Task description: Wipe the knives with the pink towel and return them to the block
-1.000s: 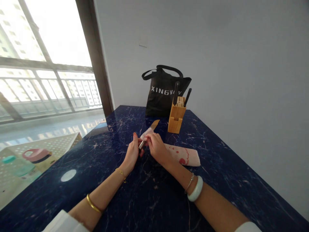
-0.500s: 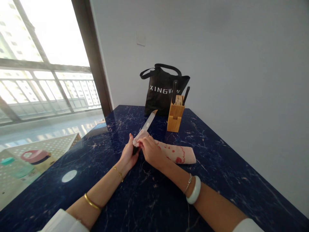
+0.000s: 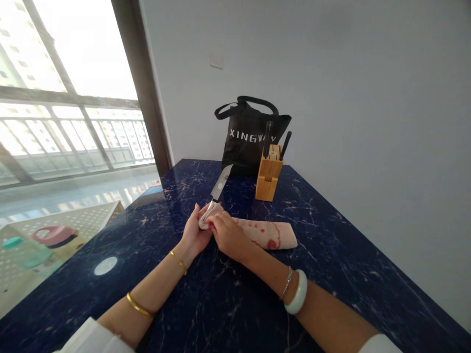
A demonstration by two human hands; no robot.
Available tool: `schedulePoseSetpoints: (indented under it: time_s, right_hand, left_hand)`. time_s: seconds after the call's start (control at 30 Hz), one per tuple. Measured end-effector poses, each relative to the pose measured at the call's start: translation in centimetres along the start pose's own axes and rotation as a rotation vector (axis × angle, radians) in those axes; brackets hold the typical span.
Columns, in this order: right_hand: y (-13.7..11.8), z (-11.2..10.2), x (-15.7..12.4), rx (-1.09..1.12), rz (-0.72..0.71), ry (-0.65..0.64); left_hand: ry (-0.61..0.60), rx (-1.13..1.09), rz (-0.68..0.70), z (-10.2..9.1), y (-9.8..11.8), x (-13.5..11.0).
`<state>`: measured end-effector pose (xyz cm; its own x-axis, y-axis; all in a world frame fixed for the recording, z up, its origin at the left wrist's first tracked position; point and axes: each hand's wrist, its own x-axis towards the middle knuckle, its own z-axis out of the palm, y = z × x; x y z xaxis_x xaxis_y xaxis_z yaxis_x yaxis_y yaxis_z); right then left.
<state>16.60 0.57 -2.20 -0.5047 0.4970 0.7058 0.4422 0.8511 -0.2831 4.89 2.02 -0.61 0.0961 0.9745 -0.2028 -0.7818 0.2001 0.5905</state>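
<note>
My left hand (image 3: 194, 230) grips the handle end of a kitchen knife (image 3: 221, 183), whose steel blade points up and away from me. My right hand (image 3: 227, 234) pinches a pink cloth (image 3: 268, 234) with red marks around the knife near the handle. The rest of the cloth trails to the right, flat on the dark blue marble table (image 3: 228, 294). Both hands meet at the knife, above the table's middle.
A wooden knife block (image 3: 268, 177) with two black-handled knives stands behind the cloth. A black tote bag (image 3: 247, 139) sits behind it against the wall. A white round spot (image 3: 105, 266) marks the table's left side. A large window fills the left.
The cloth in my right hand has slid down the blade toward the handle, baring more of the blade. The blade now stands steeper. Both hands moved slightly left and nearer to me.
</note>
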Motion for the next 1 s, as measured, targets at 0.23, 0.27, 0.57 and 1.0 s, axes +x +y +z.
schedulePoseSetpoints:
  time_s: [0.23,0.27,0.57,1.0]
  right_hand:
    - [1.0,-1.1,0.4,-0.016,0.105,0.129]
    - [1.0,-1.1,0.4,-0.005,0.101,0.118]
    - [1.4,-1.4,0.1,0.029,0.194,0.239]
    - [1.1,-1.4,0.2,0.014,0.103,0.149]
  left_hand:
    - [0.002,0.022,0.160,0.4,-1.3,0.1]
    - [-0.001,0.058,0.186,0.2,-1.3,0.1]
    - [0.033,0.389,0.340,-1.0,-0.4,0.4]
    - [-0.063,0.813,0.621,-0.3,-1.0,-0.4]
